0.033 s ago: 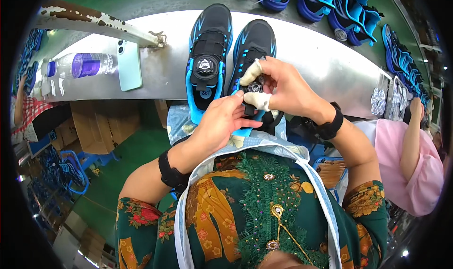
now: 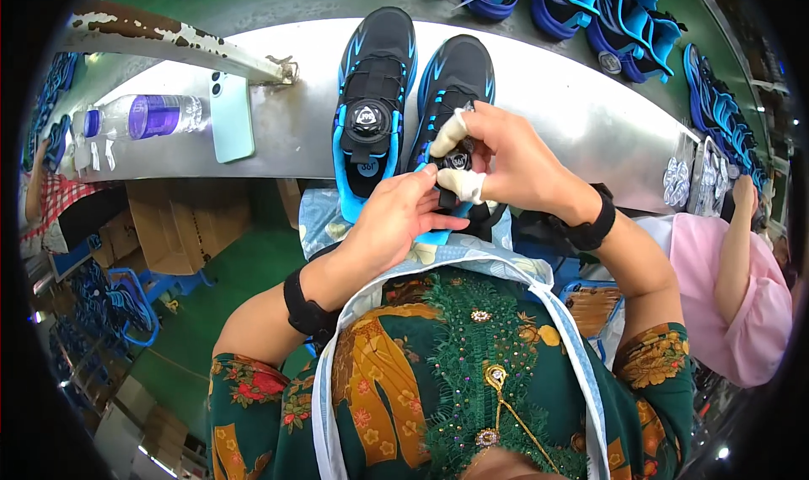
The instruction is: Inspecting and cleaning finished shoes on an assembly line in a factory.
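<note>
Head view: right shoe [image 2: 463,63] on tabletop [image 2: 565,113], between twelve and one o'clock; right hand [image 2: 522,164] pinches its dial [image 2: 459,158]; left hand [image 2: 386,219] at dial's nine-o'clock side, perhaps for steadying, its grip I cannot tell.

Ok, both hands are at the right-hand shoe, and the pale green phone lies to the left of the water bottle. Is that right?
Not quite: the head view shows the pale green phone to the right of the water bottle. The left hand and right hand are both at the right-hand shoe.
</note>
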The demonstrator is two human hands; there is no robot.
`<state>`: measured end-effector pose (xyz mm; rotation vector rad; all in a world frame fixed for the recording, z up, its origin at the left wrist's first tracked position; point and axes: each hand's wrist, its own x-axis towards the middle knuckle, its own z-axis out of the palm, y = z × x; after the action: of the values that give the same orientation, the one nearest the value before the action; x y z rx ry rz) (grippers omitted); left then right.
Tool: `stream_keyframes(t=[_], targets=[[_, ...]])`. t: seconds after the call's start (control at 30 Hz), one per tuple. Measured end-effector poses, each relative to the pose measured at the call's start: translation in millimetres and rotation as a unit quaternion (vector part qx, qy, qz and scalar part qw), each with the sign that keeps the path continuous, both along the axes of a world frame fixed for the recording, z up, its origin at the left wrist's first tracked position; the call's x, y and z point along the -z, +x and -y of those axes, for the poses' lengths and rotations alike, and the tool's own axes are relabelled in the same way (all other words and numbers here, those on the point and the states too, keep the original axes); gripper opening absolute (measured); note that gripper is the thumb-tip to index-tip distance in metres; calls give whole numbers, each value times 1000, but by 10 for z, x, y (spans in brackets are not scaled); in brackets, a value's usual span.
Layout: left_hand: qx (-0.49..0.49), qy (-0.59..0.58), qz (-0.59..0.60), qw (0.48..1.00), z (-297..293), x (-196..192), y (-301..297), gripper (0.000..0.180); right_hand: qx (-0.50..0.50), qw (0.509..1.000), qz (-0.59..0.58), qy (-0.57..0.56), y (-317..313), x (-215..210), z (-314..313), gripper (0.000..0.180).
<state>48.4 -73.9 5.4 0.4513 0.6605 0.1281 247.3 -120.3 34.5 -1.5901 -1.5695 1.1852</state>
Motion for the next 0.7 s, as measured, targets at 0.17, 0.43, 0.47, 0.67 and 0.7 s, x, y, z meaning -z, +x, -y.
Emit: stream_keyframes(t=[0.17, 0.43, 0.47, 0.67, 0.7], targets=[[-3, 6, 8, 1000, 10, 35, 38, 42, 2, 1000, 21, -17, -17, -83, 24, 22], [16, -7, 8, 1000, -86, 44, 65, 44, 26, 999, 24, 0, -39, -59, 53, 24], [27, 3, 27, 999, -100, 64, 69, 44, 6, 999, 38, 38, -18, -29, 50, 25], [-7, -26, -10, 1000, -84, 16, 79, 41, -5, 997, 9, 77, 133, -49, 112, 55], [-18, -29, -21, 999, -66, -19, 94, 41, -4, 997, 12, 78, 134, -38, 150, 55]])
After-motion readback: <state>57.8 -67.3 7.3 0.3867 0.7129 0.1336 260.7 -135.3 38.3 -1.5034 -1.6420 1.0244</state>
